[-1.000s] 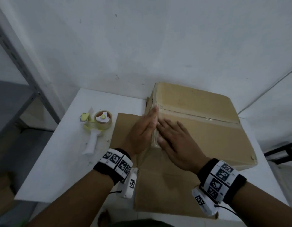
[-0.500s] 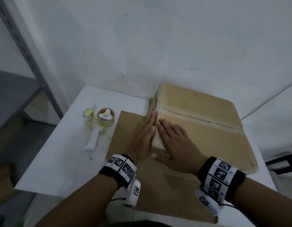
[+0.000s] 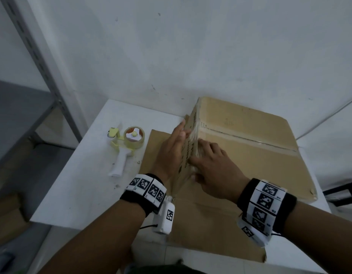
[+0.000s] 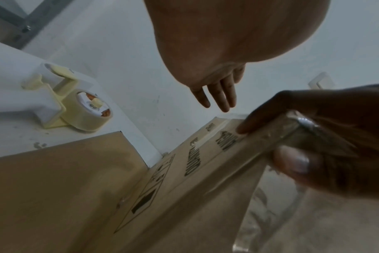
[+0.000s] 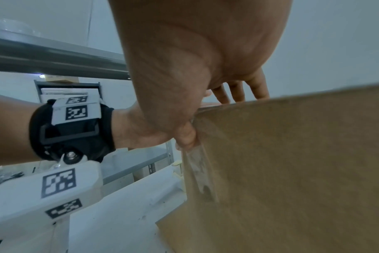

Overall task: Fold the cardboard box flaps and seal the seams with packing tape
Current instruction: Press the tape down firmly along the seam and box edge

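Left hand (image 3: 174, 149): flat against the left side face of the cardboard box (image 3: 250, 147), fingers (image 4: 222, 93) straight and held close together, pointing away from the person. Palm faces the printed side panel; whether the whole palm touches cannot be told from the wrist view.

Right hand (image 3: 214, 165): laid on the box top at the near left edge, fingers straight and slightly spread across the top face. Thumb (image 5: 185, 137) hooks down over the edge onto the side, pressing a strip of clear packing tape (image 5: 200, 172) against the cardboard. Tape there looks wrinkled and glossy.

Box: closed, flaps down, brown, sitting on a flat sheet of cardboard (image 3: 208, 230) spread on the white table (image 3: 76, 184), toward the right and rear, close to the wall. A clear tape strip runs along the centre seam (image 3: 248, 140) of the top and wraps over the left edge. Black printed text and a rectangular mark show on the left side panel (image 4: 184, 164). Near right corner looks dented.

Tape dispenser (image 3: 125, 147): yellow frame, white handle, roll mounted, lying on the table left of the cardboard sheet, well apart from both hands.
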